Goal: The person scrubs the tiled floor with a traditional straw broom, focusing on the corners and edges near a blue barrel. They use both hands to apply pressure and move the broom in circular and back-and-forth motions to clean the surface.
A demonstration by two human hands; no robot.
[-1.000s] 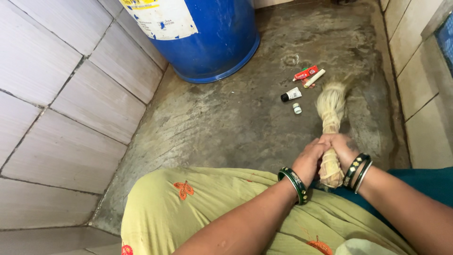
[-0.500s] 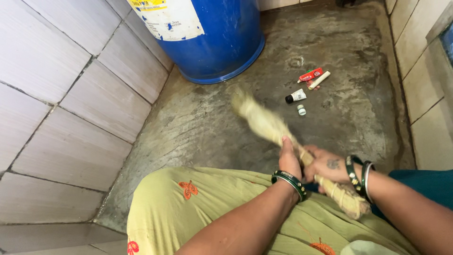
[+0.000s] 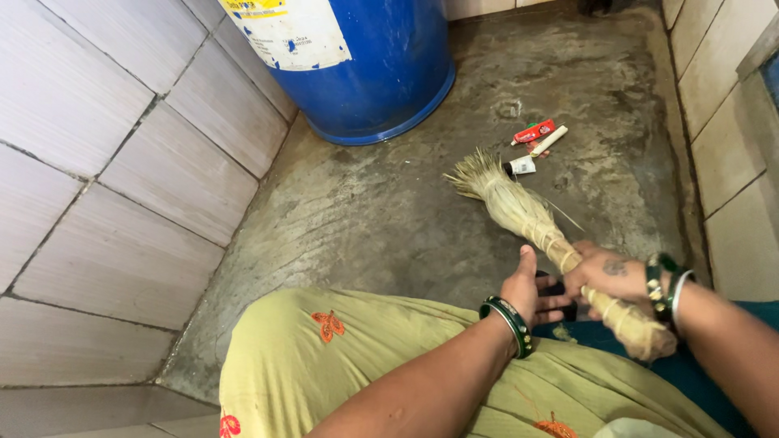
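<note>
I read the right hand [image 3: 604, 276] as clamped around the bound handle of a straw hand broom [image 3: 542, 229], gripping it about midway along the wrapped section. The broom lies at a slant: its butt end points back toward the person's lap, its splayed bristle head hangs low over the concrete floor [image 3: 381, 219], just beside a small cluster of litter. Whether the bristles touch the floor I cannot tell. The left hand [image 3: 529, 290] is open, fingers spread and thumb raised, just beside the handle and holding nothing.

On progress, I judge the sweeping barely begun: a red wrapper [image 3: 533, 131], a pale stick-shaped item [image 3: 549, 140] and a small white tube with a dark cap [image 3: 518, 167] lie ungathered beyond the bristles. The floor is stained and shows no swept pile.

Limits of view: the blue plastic drum [image 3: 365, 65] is cut off at the top edge, so its contents are unknown. A dark object under the left hand's fingers is too obscured to identify. The person's green garment [image 3: 365, 357] covers the near floor. The tiled wall [image 3: 122, 162] on the left and another at the right edge both run out of view.
</note>
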